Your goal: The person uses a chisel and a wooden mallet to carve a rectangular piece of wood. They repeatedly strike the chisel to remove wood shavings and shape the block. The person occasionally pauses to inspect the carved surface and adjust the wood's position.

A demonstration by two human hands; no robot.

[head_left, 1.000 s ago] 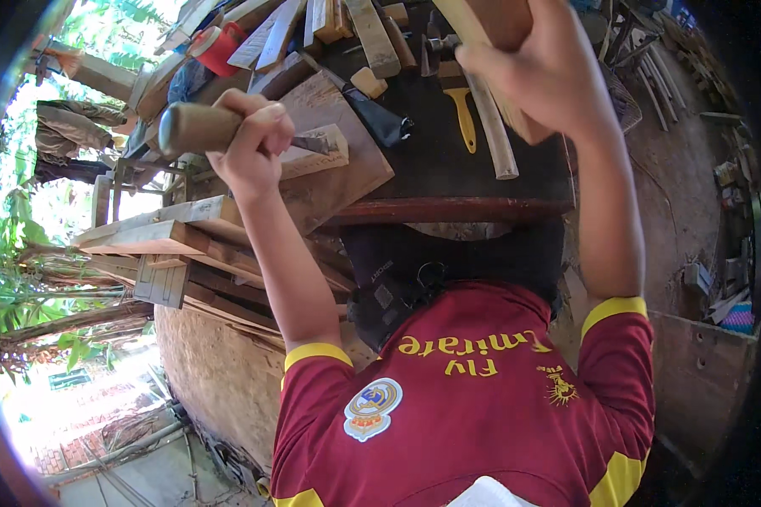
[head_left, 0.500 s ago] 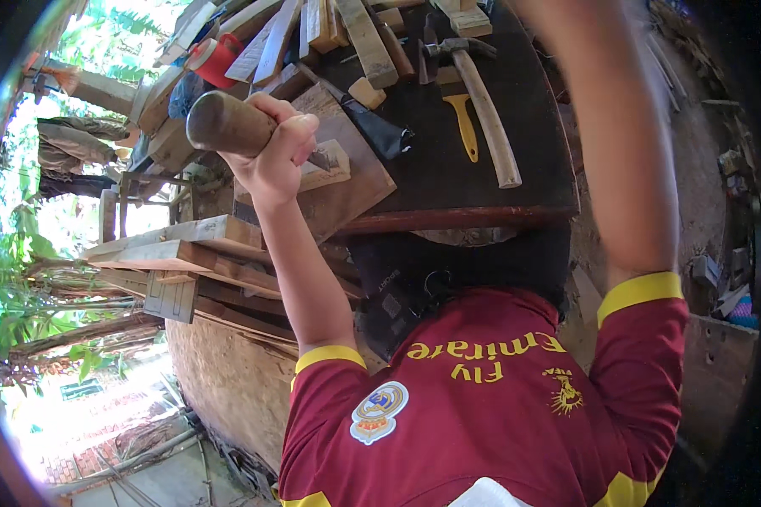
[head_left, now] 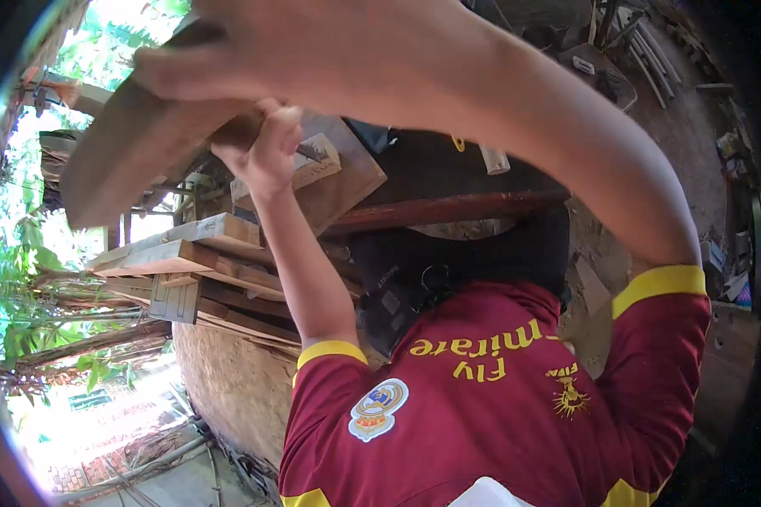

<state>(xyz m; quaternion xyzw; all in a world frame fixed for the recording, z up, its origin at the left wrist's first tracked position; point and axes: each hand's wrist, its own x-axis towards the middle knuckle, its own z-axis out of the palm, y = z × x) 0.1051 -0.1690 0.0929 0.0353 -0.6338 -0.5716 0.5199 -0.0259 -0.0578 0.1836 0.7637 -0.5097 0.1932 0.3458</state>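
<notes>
My left hand (head_left: 269,162) is closed round the thick wooden handle of a chisel, whose grey blade (head_left: 313,150) points down at a small pale wood block (head_left: 317,173). That block lies on a square brown board (head_left: 359,180) at the table's left corner. Across the top of the view reaches my right arm, its hand (head_left: 254,55) blurred and gripping a thick brown wooden mallet (head_left: 123,156). The mallet is over the chisel's handle end and hides most of it; whether they touch I cannot tell.
Stacked planks (head_left: 177,253) jut out left of my left forearm. The dark table (head_left: 423,173) holds a hammer, its handle end (head_left: 495,160) showing, and a yellow-handled tool (head_left: 458,144); my right arm covers the rest. Wood scraps lie on the ground at right.
My right arm has swung from the upper right across to the left, bringing the mallet over the chisel's handle. My left hand keeps its hold in nearly the same place.
</notes>
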